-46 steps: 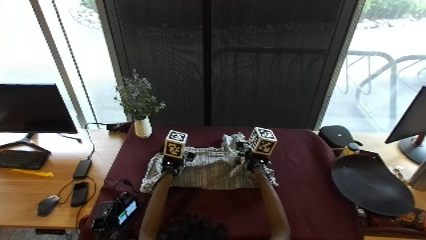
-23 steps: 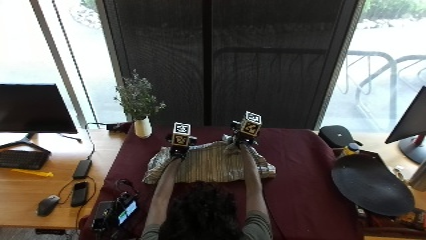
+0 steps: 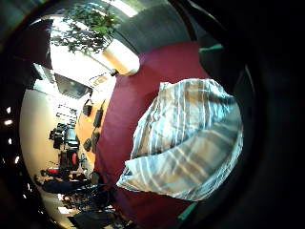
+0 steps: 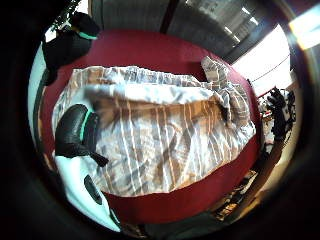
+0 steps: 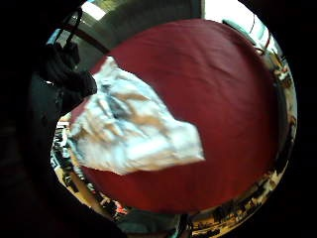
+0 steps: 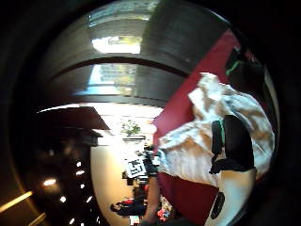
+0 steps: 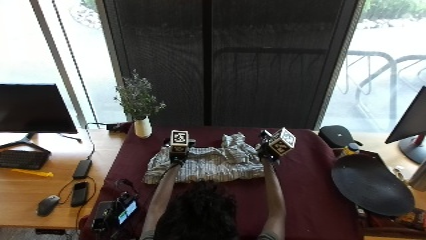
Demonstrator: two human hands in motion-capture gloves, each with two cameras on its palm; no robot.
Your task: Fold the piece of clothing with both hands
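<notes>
Dark blinds and bright windows stand behind a maroon-covered table (image 7: 313, 170), with a small vase of flowers (image 7: 142, 125) at its far left corner and a monitor (image 7: 33, 109) on the wooden desk to the side. A striped shirt (image 7: 203, 167) lies spread across the middle of the table, its far edge bunched into a small hump. The left hand (image 7: 176, 156) is at the shirt's far left edge and the right hand (image 7: 267, 151) at its far right edge, just past the cloth's corner; whether either is pinching the cloth or only resting fingers on it I cannot tell. To fold well from here, I judge each hand should take a matching corner, lift evenly, keep the edge taut between them and smooth the hump before laying the fold down.
</notes>
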